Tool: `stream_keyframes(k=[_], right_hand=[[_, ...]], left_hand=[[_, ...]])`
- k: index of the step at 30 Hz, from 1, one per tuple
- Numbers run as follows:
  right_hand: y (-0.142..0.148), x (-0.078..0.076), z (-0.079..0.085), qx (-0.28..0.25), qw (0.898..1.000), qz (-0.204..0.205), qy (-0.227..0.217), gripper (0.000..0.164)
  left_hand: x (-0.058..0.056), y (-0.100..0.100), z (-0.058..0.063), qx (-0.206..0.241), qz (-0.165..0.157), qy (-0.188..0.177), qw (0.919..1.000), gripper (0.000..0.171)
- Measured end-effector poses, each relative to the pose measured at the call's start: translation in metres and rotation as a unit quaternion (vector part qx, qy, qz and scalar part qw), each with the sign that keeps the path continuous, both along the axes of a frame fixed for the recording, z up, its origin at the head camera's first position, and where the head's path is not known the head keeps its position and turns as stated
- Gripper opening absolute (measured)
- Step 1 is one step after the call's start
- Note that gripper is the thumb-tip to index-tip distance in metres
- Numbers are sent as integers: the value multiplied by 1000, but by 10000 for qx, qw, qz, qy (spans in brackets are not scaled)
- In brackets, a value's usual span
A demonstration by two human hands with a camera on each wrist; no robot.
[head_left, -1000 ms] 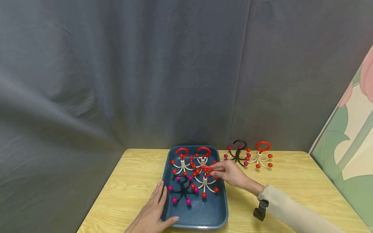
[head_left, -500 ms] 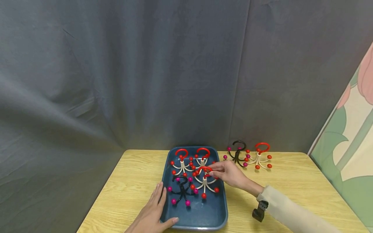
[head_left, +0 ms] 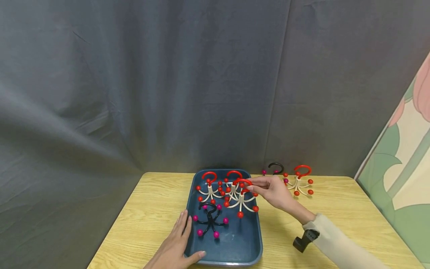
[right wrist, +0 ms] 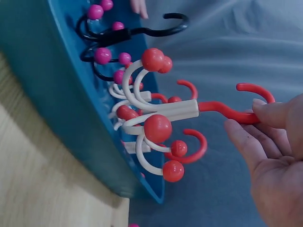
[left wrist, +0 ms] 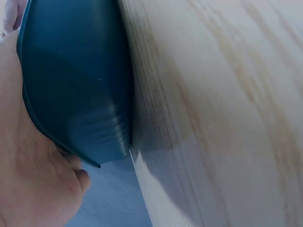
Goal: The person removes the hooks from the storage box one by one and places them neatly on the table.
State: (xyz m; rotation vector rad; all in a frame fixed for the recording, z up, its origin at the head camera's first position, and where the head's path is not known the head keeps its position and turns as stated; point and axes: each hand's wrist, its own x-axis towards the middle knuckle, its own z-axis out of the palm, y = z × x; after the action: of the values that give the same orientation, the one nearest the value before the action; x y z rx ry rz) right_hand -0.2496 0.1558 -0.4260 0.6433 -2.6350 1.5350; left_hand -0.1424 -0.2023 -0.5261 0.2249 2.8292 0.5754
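My right hand pinches the red hook of a white, several-armed hook hanger with red balls on its arm ends. It hangs upright over the right side of a blue tray. Two similar white hangers with red hooks stand at the back of the tray, one at left and one partly hidden behind the held hanger. A black hanger with pink balls stands in front of them. My left hand rests along the tray's left rim, fingers straight, thumb over the front left corner.
Right of the tray, a white hanger with a red hook stands on the wooden table. Beside it is a black hanger, mostly hidden by my right hand. A grey curtain hangs behind the table.
My right hand has raised the white hanger from its lower position in the tray and shifted it slightly right. My left hand has stayed on the rim.
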Motion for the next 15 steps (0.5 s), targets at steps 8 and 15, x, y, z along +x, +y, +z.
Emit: stream_keyframes(k=[8,15], right_hand=[[20,5,7,93,9984,-519,190,31],[45,8,7,-67,9974,-611,363,34]], left_hand=[[1,0,1,94,42,-72,9999,123],[1,1,1,111,65,-102,9999,124]])
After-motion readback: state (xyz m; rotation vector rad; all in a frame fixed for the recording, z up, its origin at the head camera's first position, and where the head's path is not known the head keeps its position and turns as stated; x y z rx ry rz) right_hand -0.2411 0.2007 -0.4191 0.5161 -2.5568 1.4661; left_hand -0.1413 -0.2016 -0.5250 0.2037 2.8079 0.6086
